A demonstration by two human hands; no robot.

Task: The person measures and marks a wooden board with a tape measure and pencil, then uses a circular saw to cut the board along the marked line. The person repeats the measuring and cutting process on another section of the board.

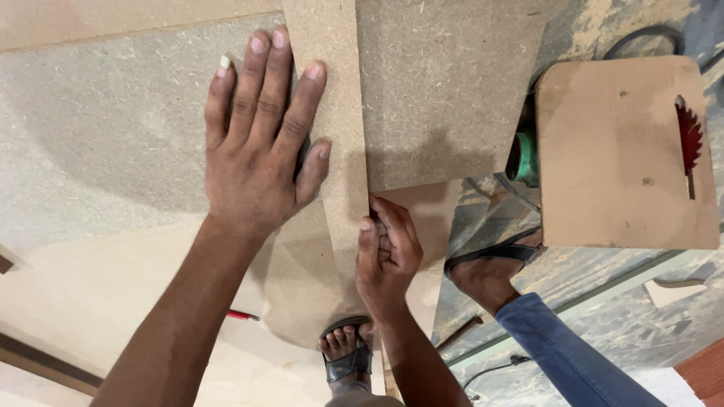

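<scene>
Left hand: the left hand (256,143) lies flat, fingers spread, on the fibreboard sheet (113,136), touching the strip's left edge.
Strip: a narrow fibreboard strip (337,136) runs across the sheet.
Right hand: the right hand (386,256) is curled, pinching the strip's near right edge.
Saw: a board-mounted circular saw (690,139) sits on the floor, far right.

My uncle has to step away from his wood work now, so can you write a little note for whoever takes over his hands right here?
Left hand: flat, fingers spread, pressing on the narrow board strip and the large sheet beside it.
Right hand: fingers curled on the strip's right edge, near its lower end.
The strip lies over the particleboard panel, lengthwise away from the person.
A small saw table with a red blade stands to the right; a red pencil lies lower left.
Done: strip laid and held.
Left: no cut or mark shows on it.
</scene>
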